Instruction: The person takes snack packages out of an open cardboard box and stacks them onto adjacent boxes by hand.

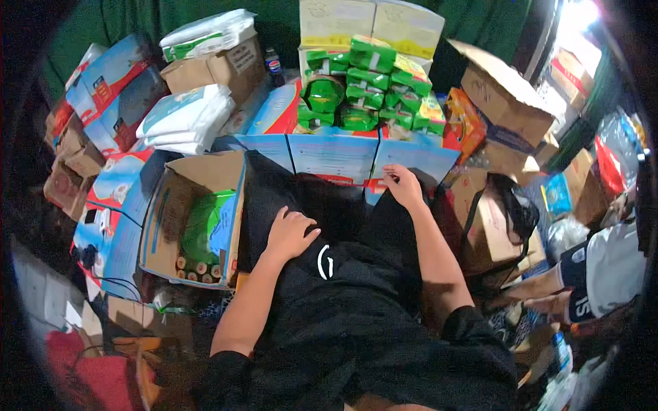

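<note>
Cluttered on every side, the dim room has a dark green cloth hanging at the back and a bright light in the upper right corner. Nearest is the seated person's black clothing, with a red cloth lying low on the left. The left hand rests palm down on the left thigh, empty, its fingers close together and the thumb apart from them. Just to its left stands an open cardboard box holding a green bag, a blue piece and several round-ended rolls. Farther out, the right hand is by the right knee, its fingers loosely bent and the thumb a little apart; whether the fingertips touch anything I cannot tell. It is near a row of blue and red boxes, and green packets are piled in and above them. To the right sit a brown carton and an orange bag, with another person's bare legs at the edge. Beyond, at left, white packages lean near a brown box and a bottle. Pale yellow flaps rise behind the packets.
</note>
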Demonstrator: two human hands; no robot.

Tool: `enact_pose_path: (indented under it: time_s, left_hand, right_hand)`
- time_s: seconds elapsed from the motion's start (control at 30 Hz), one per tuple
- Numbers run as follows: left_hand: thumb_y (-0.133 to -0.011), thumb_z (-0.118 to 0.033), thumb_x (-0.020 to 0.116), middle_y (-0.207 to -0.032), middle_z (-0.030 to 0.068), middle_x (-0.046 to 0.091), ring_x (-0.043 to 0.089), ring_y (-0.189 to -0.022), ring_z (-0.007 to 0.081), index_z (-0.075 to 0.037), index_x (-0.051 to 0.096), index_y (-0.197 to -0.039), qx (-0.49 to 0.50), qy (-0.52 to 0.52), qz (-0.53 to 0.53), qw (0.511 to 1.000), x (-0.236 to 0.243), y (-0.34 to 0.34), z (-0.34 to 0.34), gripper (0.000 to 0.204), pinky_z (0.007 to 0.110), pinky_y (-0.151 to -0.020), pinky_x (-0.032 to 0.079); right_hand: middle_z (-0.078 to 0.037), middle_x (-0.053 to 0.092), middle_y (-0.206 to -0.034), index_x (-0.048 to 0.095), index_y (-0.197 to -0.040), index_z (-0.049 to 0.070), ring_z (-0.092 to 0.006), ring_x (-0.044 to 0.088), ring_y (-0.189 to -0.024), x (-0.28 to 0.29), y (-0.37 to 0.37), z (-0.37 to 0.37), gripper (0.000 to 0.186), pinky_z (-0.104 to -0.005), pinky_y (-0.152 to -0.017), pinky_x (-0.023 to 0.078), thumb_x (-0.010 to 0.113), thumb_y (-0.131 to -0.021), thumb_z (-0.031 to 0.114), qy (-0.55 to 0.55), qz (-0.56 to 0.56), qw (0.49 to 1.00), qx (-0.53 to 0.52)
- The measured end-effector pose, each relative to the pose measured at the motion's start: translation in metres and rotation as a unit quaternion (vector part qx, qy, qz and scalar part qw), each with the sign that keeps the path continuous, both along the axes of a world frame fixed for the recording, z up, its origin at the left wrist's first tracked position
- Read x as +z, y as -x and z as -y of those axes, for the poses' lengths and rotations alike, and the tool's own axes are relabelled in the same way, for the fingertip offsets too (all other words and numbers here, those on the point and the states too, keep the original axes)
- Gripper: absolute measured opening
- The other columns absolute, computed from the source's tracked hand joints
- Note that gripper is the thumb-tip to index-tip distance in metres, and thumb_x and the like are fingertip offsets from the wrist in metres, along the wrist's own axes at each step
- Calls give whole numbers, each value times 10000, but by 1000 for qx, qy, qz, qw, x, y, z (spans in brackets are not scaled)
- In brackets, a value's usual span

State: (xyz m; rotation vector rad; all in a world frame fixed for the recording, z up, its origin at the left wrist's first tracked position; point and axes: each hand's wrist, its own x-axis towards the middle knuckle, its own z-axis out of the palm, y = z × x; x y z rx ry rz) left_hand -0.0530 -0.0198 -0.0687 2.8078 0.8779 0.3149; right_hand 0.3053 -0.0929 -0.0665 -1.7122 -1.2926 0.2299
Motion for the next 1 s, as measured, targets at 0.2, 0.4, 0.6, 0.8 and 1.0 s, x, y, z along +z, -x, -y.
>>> enact_pose_path:
  time_s: [0.2, 0.4, 0.6, 0.8, 1.0]
  left_hand:
    - [-992, -445, 589, -1126, 72, 719, 605, -1224, 248, -161, 751, -1149, -6, 9, 7, 1000, 0, -2, -2, 363, 507, -1224, 259]
    - [-989, -455, 590, -1115, 75, 720, 611, -1205, 250, -157, 754, -1144, -8, -13, -7, 1000, -2, 4, -2, 374, 505, -1213, 275]
    - [-981, -477, 587, -1063, 77, 722, 639, -1146, 257, -141, 758, -1096, 3, -51, -13, 999, -17, 17, -5, 394, 493, -1172, 322]
    - [-990, -500, 552, -1128, 82, 704, 602, -1208, 251, -145, 739, -1148, -35, -4, 18, 999, -11, 6, -5, 432, 510, -1203, 276]
    - [-1000, -457, 554, -1135, 91, 722, 616, -1203, 255, -137, 740, -1160, -52, -16, 30, 998, -1, -10, -8, 404, 482, -1189, 310]
  right_hand:
    - [-128, 756, -999, 704, -1120, 8, -191, 707, -919, -13, -24, 1, 221, -331, -831, 536, 679, -975, 173, -59, -40, 995, -67]
    - [-62, 727, -919, 694, -1083, -11, -133, 670, -854, 9, -6, -15, 184, -298, -791, 528, 656, -984, 139, -148, -80, 984, -63]
    - [-126, 699, -1074, 688, -1124, 45, -232, 658, -1036, 140, 29, -73, 218, -346, -911, 501, 701, -949, 174, -287, 141, 942, -99]
    - [-224, 548, -1449, 435, -1519, 222, -446, 384, -1443, 237, -8, -141, 815, -751, -1144, 184, 706, -856, 610, -63, 328, 903, -269]
    - [-206, 513, -1518, 438, -1529, 346, -451, 378, -1465, 251, -20, -162, 787, -770, -1158, 136, 638, -862, 712, 87, 376, 880, -277]
